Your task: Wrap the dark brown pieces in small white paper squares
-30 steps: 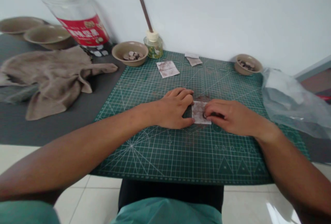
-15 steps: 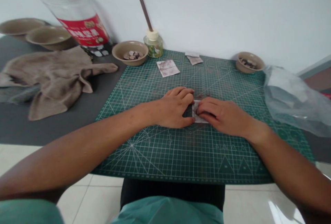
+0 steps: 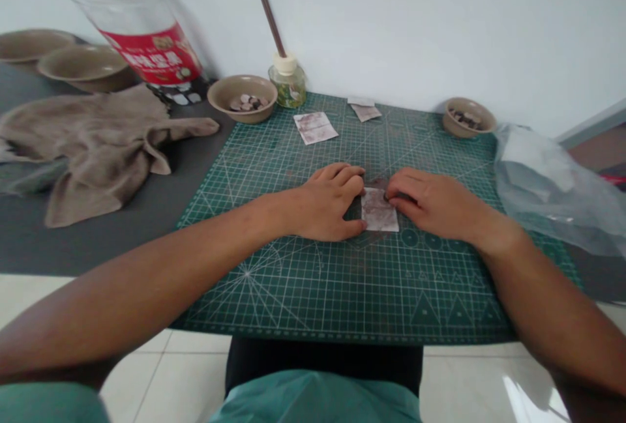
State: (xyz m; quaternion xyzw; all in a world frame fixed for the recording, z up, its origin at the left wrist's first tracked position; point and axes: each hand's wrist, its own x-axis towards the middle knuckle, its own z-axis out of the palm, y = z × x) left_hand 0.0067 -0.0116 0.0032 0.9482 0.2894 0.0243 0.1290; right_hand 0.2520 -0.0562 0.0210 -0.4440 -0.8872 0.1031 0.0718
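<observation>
A small square of white paper with brownish stains [image 3: 379, 212] lies flat on the green cutting mat [image 3: 342, 292], in front of me. My left hand [image 3: 327, 204] rests on the mat with curled fingertips at the paper's left edge. My right hand [image 3: 430, 204] lies to the right, its fingertips on the paper's upper right corner. A small dark patch shows beneath those fingers, too small to identify. Neither hand visibly holds anything.
Two stained paper slips [image 3: 315, 128] [image 3: 366, 112] lie at the mat's far edge, between a bowl of dark pieces [image 3: 242, 98] and a smaller bowl [image 3: 468, 118]. A plastic bag [image 3: 552, 195] lies right. A crumpled cloth [image 3: 98, 149], jar [image 3: 137, 25], and reed bottle [image 3: 288, 84] stand left.
My right hand slid left over the paper, then drew back right, uncovering most of the paper again. My left hand has barely moved.
</observation>
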